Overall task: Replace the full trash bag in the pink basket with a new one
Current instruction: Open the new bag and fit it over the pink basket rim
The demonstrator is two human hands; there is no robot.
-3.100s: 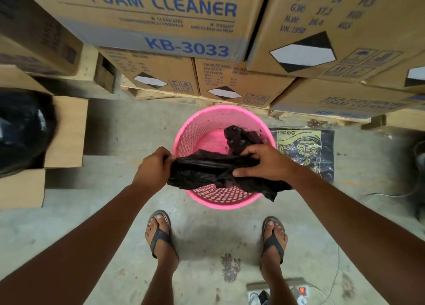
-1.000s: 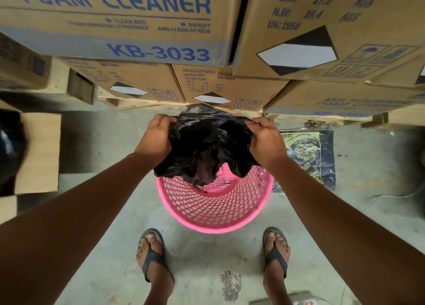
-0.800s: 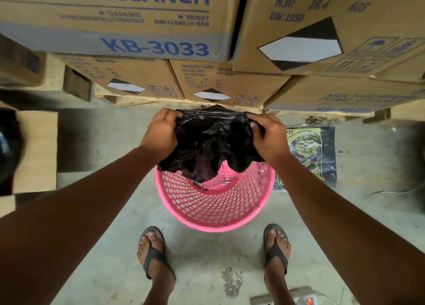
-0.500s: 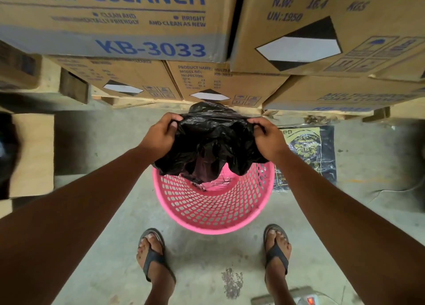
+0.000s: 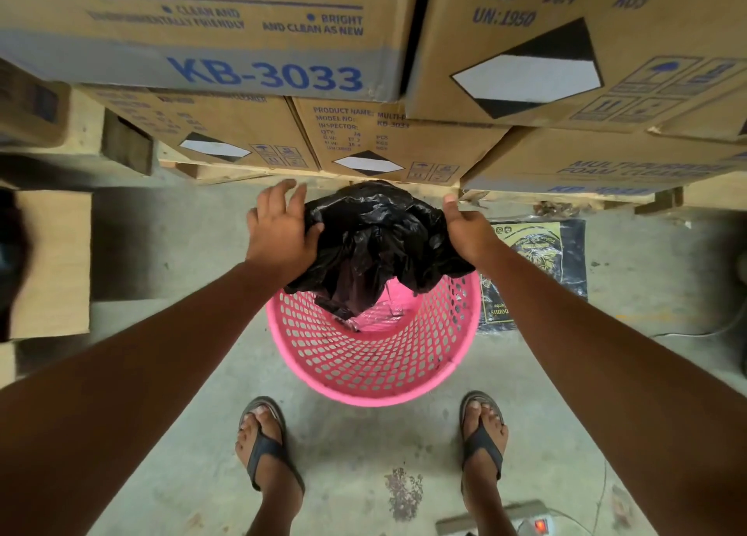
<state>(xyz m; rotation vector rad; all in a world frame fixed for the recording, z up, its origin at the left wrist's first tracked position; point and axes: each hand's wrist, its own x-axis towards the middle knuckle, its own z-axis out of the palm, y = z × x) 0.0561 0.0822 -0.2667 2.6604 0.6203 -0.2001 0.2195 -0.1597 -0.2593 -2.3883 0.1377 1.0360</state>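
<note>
Single head-worn wide-angle view, looking steeply down and forward from standing height. Both forearms enter from the lower corners. Round pink perforated plastic basket (image 5: 376,357) sits centre frame, close below; stacked brown cardboard cartons (image 5: 250,42) fill the upper frame, very near.

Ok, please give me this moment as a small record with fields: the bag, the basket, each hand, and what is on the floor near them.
bag: black trash bag, crumpled, held above the far side of the basket, its lower end hanging inside
basket: pink basket on the concrete floor, mostly unlined
left hand: left hand at the bag's left edge, fingers spread, thumb on the plastic
right hand: right hand gripping the bag's right edge
floor nearby: flat printed packet right of the basket; power strip by the right foot
behind: stacked cardboard boxes marked KB-3033
</note>
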